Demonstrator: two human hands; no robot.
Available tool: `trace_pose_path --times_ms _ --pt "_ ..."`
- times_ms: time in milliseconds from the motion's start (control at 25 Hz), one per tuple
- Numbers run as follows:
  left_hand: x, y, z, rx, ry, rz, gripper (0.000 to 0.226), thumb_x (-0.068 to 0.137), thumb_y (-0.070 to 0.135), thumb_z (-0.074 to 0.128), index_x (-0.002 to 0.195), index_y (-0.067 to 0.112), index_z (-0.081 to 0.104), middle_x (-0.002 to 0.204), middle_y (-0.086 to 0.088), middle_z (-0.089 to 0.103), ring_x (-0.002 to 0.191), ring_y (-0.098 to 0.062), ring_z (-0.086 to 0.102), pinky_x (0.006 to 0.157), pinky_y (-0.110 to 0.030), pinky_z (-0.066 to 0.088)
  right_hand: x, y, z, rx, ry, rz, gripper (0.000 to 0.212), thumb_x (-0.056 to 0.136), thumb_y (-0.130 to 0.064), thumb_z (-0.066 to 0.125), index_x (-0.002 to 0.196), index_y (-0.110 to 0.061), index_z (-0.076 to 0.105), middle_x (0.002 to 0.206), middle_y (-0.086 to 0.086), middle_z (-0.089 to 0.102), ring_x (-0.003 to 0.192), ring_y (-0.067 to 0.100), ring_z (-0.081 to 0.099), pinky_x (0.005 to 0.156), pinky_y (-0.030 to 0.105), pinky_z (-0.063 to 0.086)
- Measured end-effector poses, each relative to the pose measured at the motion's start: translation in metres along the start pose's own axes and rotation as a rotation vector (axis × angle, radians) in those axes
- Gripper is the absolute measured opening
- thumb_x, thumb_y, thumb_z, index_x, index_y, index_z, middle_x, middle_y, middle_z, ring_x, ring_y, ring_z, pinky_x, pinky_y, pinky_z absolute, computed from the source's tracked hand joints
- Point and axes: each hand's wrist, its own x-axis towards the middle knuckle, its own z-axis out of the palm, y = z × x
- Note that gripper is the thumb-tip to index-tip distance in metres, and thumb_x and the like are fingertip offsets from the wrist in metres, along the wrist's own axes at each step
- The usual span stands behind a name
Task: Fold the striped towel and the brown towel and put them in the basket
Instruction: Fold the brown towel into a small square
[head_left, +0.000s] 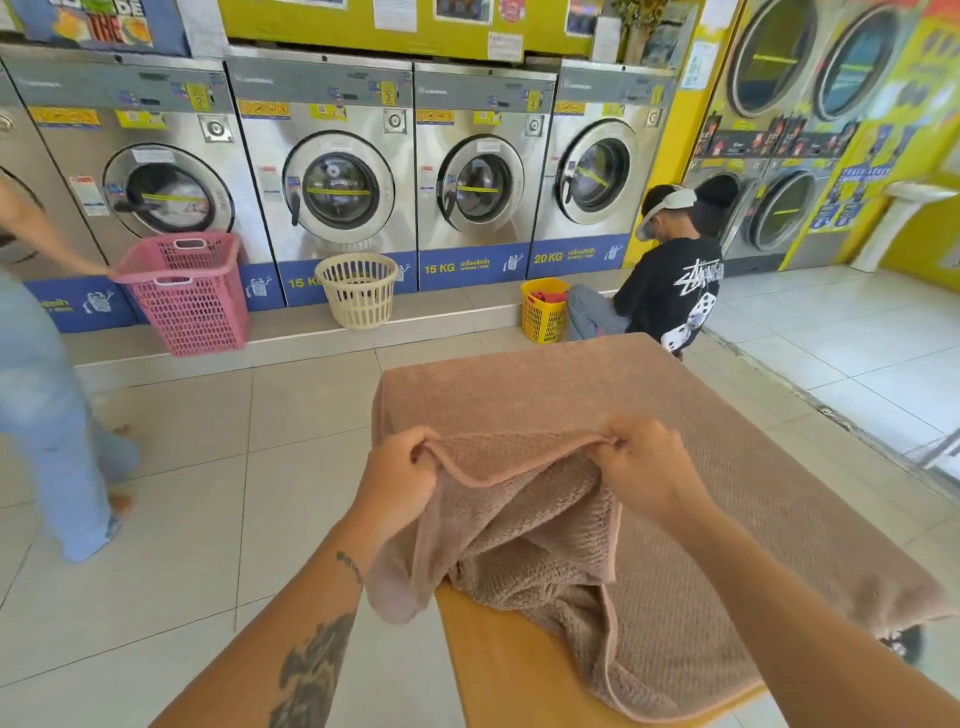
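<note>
Washing machines (337, 192) line the far wall of a tiled laundromat. A standing person (47, 389) at the far left has a hand at the rim of a pink basket (187, 291). Further right along the plinth sit a cream basket (357, 291) and a yellow basket (543, 312), with a seated person (670, 291) just beside the yellow one. I cannot tell which basket is meant for the towels. The cream one looks empty, and open floor (311, 415) lies between it and the table (509, 665).

Nearer, the left hand (400, 467) pinches the near hem of the brown towel (571, 395), its fingers (415, 441) curled tight over the edge. The right hand (644, 467) grips the same hem further along, fingers (623, 434) likewise clamped on the cloth. The hem is raised and stretched between them with a slight sag in the middle, probably to keep the edge straight so it can be carried across for a first fold.

The rest of the towel lies spread over the table, whose bare wood shows only at the near left. Cloth hangs over the far left edge and spills off the right side, and loose slack bunches below the hands. A fold away from the body would have a flat, unobstructed stretch of towel to land on, though the overhanging right side may drag or slip. The striped towel is not in view.
</note>
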Motion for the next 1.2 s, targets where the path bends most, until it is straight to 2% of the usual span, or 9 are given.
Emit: trace_pose_path --times_ms 120,240,360,440,560,720,800,1000,1200 --pt "0.013 0.037 0.005 -0.015 -0.061 0.173 0.028 0.099 0.01 0.048 0.086 0.025 0.068 0.081 0.006 0.067 0.071 -0.012 0.06 0.061 -0.023 0.043 -0.004 0.01 0.006 -0.15 -0.188 0.013 0.036 0.084 -0.021 0.061 0.12 -0.025 0.062 0.108 -0.004 0.062 0.102 0.021 0.061 0.086 0.036 0.052" --pt "0.029 0.063 0.014 0.106 -0.152 0.305 0.025 0.091 0.018 0.054 0.072 0.03 0.065 0.077 0.012 0.062 0.077 -0.013 0.059 0.073 -0.036 0.048 -0.005 -0.007 0.018 -0.036 -0.201 -0.149 0.063 0.083 -0.028 0.068 0.141 -0.025 0.043 0.121 -0.006 0.053 0.113 0.016 0.053 0.096 0.037 0.047" --pt "0.041 0.077 0.02 0.199 -0.161 0.317 0.017 0.085 0.027 0.063 0.068 0.027 0.066 0.076 0.011 0.063 0.075 -0.015 0.06 0.074 -0.043 0.053 0.007 -0.015 0.028 0.152 -0.177 -0.1 0.032 0.084 -0.029 0.069 0.114 -0.023 0.058 0.103 -0.008 0.065 0.095 0.013 0.062 0.077 0.031 0.051" --pt "0.042 0.078 0.023 0.161 -0.152 0.252 0.015 0.084 0.03 0.071 0.07 0.026 0.069 0.074 0.01 0.066 0.074 -0.014 0.062 0.073 -0.04 0.054 0.018 -0.011 0.021 0.119 -0.08 -0.107 0.007 0.084 -0.021 0.061 0.089 -0.02 0.066 0.085 -0.003 0.069 0.079 0.02 0.065 0.065 0.039 0.056" --pt "0.037 0.063 0.036 0.125 -0.207 0.131 0.007 0.086 0.034 0.072 0.084 0.027 0.07 0.08 0.007 0.07 0.077 -0.014 0.065 0.073 -0.034 0.051 0.034 -0.002 -0.005 0.158 0.027 -0.181 0.013 0.077 -0.015 0.054 0.065 -0.017 0.06 0.064 0.002 0.065 0.063 0.025 0.062 0.054 0.039 0.051" --pt "0.021 0.03 0.068 0.196 -0.266 -0.018 0.018 0.097 0.028 0.058 0.081 0.032 0.064 0.068 0.005 0.061 0.064 -0.016 0.056 0.063 -0.035 0.043 0.052 0.016 -0.048 0.206 0.104 -0.248 0.014 0.078 -0.013 0.059 0.063 -0.011 0.057 0.057 -0.004 0.055 0.053 0.008 0.046 0.049 0.022 0.04" --pt "0.016 0.019 0.074 0.177 -0.19 -0.059 0.028 0.099 0.027 0.056 0.073 0.036 0.061 0.06 0.012 0.056 0.06 -0.014 0.055 0.059 -0.032 0.038 0.059 0.033 -0.062 0.207 0.032 -0.213 0.015 0.079 -0.014 0.058 0.066 -0.007 0.057 0.06 0.001 0.054 0.058 0.009 0.046 0.055 0.028 0.04" --pt "0.017 0.045 0.068 0.149 -0.111 0.018 0.026 0.097 0.024 0.056 0.072 0.027 0.065 0.063 0.007 0.062 0.06 -0.014 0.057 0.058 -0.031 0.038 0.054 0.059 -0.051 -0.112 -0.357 -0.06 0.01 0.081 -0.014 0.052 0.086 -0.017 0.06 0.09 0.004 0.064 0.085 0.024 0.06 0.074 0.041 0.051" --pt "0.033 0.08 0.049 0.326 -0.233 0.226 0.018 0.083 0.012 0.051 0.072 0.01 0.065 0.067 -0.009 0.065 0.069 -0.027 0.061 0.064 -0.044 0.049 0.029 0.024 -0.011 -0.074 -0.427 -0.158 0.058 0.085 -0.029 0.058 0.141 -0.024 0.042 0.123 -0.002 0.06 0.114 0.024 0.057 0.091 0.037 0.048"
